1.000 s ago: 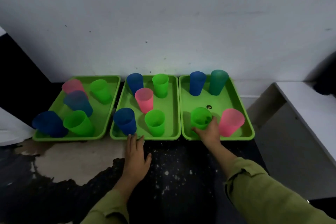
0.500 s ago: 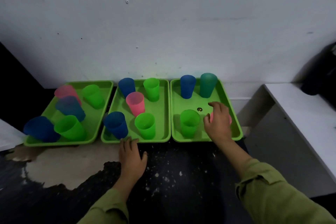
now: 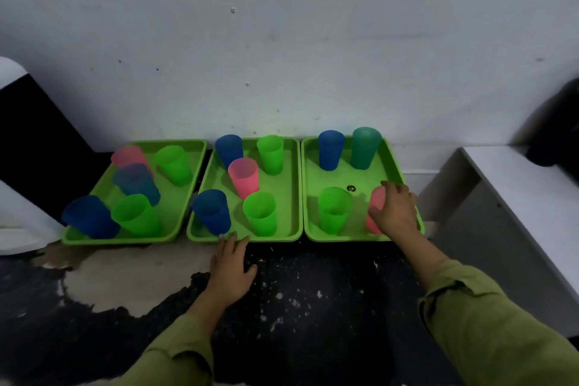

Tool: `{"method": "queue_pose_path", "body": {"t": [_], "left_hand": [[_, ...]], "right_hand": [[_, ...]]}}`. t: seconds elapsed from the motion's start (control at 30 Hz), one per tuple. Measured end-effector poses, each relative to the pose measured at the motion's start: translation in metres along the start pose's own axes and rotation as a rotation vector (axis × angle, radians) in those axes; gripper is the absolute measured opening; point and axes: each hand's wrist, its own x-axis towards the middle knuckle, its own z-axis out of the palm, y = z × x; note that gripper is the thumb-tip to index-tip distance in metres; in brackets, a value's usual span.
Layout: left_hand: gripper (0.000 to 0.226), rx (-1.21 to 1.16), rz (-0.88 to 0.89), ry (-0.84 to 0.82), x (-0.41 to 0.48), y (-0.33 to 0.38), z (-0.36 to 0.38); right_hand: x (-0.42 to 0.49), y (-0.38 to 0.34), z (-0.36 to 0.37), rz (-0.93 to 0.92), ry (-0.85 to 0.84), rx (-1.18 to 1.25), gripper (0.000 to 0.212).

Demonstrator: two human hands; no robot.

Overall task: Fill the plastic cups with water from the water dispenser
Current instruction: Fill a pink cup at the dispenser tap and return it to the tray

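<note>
Right hand [image 3: 395, 213] wraps the pink cup [image 3: 375, 208] at the right tray's [image 3: 344, 238] front right corner; we judge it a pick-up for filling. The cup is translucent and upright, its contents hidden from us. Left hand [image 3: 230, 269] lies flat with fingers straight, tips at the middle tray's [image 3: 275, 238] front edge, likely bracing.

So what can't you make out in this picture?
Head view only:
- Pink plastic cup on the right green tray: mostly hidden by the right hand gripping it.
- Water levels in other plastic cups: too dim to judge.
- Small dark mark on that tray: too small to identify.
- White rounded object at left: cut off by the edge.
- Dark shape at right: cut off, blurred.
</note>
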Motion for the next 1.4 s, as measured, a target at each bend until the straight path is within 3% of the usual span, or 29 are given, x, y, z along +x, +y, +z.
{"method": "queue_pose_path", "body": {"t": [0.17,0.37,0.53,0.7,0.8,1.03,1.17,1.4], "left_hand": [[0.039,-0.238,0.142,0.176,-0.006,-0.009,-0.012],[0.026,-0.372,0.288,0.266,-0.001,-0.012,-0.051],[0.039,-0.430,0.504,0.282,0.014,-0.005,-0.103],[0.071,-0.501,0.565,0.255,0.017,-0.033,-0.146],[0.075,-0.540,0.599,0.259,0.011,-0.056,-0.162],[0.073,-0.635,0.563,0.211,-0.019,-0.111,-0.183],[0.063,-0.700,0.522,0.250,-0.037,-0.138,-0.191],[0.068,-0.709,0.374,0.288,-0.069,-0.195,-0.199]], "right_hand": [[-0.012,-0.030,-0.029,-0.049,0.273,0.090,0.067],[-0.033,-0.102,-0.051,-0.188,0.404,0.064,0.068],[-0.062,-0.172,-0.043,-0.290,0.384,0.121,0.071],[-0.111,-0.248,-0.021,-0.333,0.379,0.190,0.072],[-0.138,-0.285,-0.007,-0.358,0.362,0.236,0.069],[-0.187,-0.350,0.022,-0.402,0.301,0.270,0.072],[-0.203,-0.375,0.032,-0.466,0.256,0.268,0.071],[-0.226,-0.408,0.047,-0.468,0.123,0.366,0.066]]}}
